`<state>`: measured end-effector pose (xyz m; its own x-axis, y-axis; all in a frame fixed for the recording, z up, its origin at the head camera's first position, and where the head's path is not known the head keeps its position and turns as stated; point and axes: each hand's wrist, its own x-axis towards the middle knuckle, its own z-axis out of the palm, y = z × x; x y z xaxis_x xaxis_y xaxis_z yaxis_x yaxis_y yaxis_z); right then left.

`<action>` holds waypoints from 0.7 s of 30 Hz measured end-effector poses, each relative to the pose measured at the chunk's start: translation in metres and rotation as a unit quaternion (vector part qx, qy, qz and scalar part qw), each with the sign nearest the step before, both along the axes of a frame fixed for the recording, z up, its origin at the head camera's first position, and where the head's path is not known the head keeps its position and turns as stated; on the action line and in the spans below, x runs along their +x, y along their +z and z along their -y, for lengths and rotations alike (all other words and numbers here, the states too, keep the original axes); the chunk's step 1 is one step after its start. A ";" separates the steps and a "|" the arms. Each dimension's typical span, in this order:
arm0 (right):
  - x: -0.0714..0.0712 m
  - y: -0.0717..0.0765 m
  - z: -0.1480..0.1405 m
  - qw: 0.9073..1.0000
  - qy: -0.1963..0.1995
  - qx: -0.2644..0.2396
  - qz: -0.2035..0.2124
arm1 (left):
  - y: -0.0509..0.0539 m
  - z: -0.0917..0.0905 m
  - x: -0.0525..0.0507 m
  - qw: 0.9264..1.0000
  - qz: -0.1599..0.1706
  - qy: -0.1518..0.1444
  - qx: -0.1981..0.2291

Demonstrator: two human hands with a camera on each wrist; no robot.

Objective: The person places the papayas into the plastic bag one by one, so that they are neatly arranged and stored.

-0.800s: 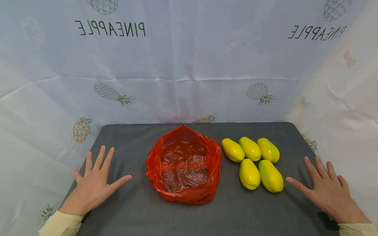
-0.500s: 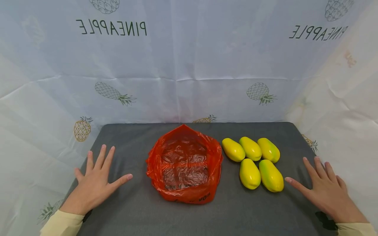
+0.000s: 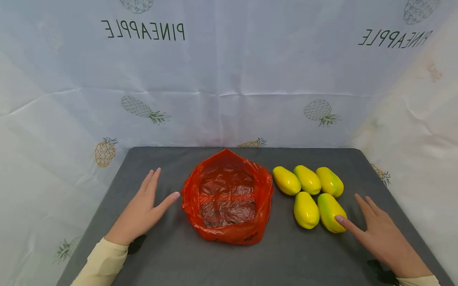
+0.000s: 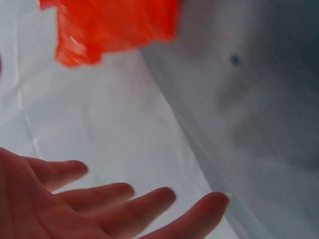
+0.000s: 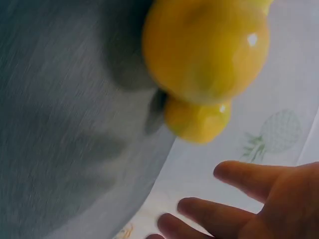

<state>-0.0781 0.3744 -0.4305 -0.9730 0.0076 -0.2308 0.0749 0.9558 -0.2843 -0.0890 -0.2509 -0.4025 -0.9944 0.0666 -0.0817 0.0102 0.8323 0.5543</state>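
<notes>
An open-mouthed red plastic bag [image 3: 227, 234] stands on the grey table, its rim folded outward. To its right lie several yellow-green mango-like fruits [image 3: 306, 210] in two rows. My left hand [image 3: 139, 216] hovers left of the bag, fingers straight, thumb pointing at the bag's rim and holding nothing. My right hand [image 3: 383, 236] hangs at the right of the fruits with fingers extended; its thumb overlaps the nearest fruit [image 3: 330, 210] in the head view, and whether they touch I cannot tell. In the right wrist view the fingers [image 5: 219, 219] are apart from the fruit [image 5: 204, 45].
The grey table [image 3: 200, 266] has rounded far corners. A white curtain [image 3: 229, 71] printed with pineapples hangs behind and along both sides of the table.
My left hand has moved right and forward, closer to the bag, and turned partly sideways. My right hand has moved left toward the fruits. The bag and fruits have stayed in place.
</notes>
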 end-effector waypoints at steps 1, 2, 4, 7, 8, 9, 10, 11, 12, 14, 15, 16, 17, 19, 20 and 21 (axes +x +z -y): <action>0.000 0.001 0.004 1.000 -0.003 -0.001 0.004 | 0.001 -0.006 -0.004 1.000 0.001 -0.001 0.007; 0.000 0.002 0.009 1.000 -0.008 0.000 0.009 | 0.001 -0.011 -0.007 1.000 0.003 -0.002 0.013; -0.001 0.004 0.018 1.000 -0.017 0.006 0.016 | 0.002 -0.022 -0.015 0.999 0.015 -0.007 0.033; -0.001 0.005 0.030 0.999 -0.031 0.004 0.024 | 0.001 -0.035 -0.028 0.997 0.043 -0.016 0.059; -0.001 0.005 0.034 0.999 -0.037 0.003 0.025 | 0.000 -0.039 -0.032 0.996 0.052 -0.020 0.065; -0.002 0.005 0.037 0.999 -0.041 -0.001 0.025 | 0.000 -0.042 -0.037 0.995 0.061 -0.023 0.072; -0.002 0.005 0.041 0.999 -0.044 -0.007 0.023 | -0.001 -0.044 -0.041 0.994 0.069 -0.026 0.075; -0.002 0.005 0.043 0.999 -0.048 -0.014 0.023 | -0.002 -0.046 -0.044 0.994 0.075 -0.028 0.077; -0.002 0.005 0.046 0.998 -0.049 -0.018 0.018 | -0.003 -0.047 -0.047 0.993 0.080 -0.030 0.080; -0.001 0.004 0.050 0.998 -0.052 -0.023 0.007 | -0.005 -0.048 -0.052 0.992 0.086 -0.034 0.084; 0.000 0.003 0.051 0.998 -0.051 -0.025 0.004 | -0.007 -0.048 -0.053 0.992 0.088 -0.035 0.086; 0.000 0.003 0.052 0.998 -0.051 -0.026 -0.002 | -0.008 -0.048 -0.055 0.991 0.091 -0.037 0.089; 0.001 0.002 0.053 0.998 -0.052 -0.026 -0.006 | -0.009 -0.049 -0.056 0.991 0.092 -0.038 0.093; 0.003 0.001 0.054 0.998 -0.053 -0.029 -0.015 | -0.012 -0.049 -0.058 0.990 0.092 -0.044 0.099; 0.004 0.000 0.054 0.998 -0.055 -0.031 -0.021 | -0.013 -0.050 -0.059 0.989 0.092 -0.048 0.104; 0.005 0.000 0.054 0.998 -0.056 -0.033 -0.028 | -0.014 -0.050 -0.060 0.988 0.093 -0.051 0.109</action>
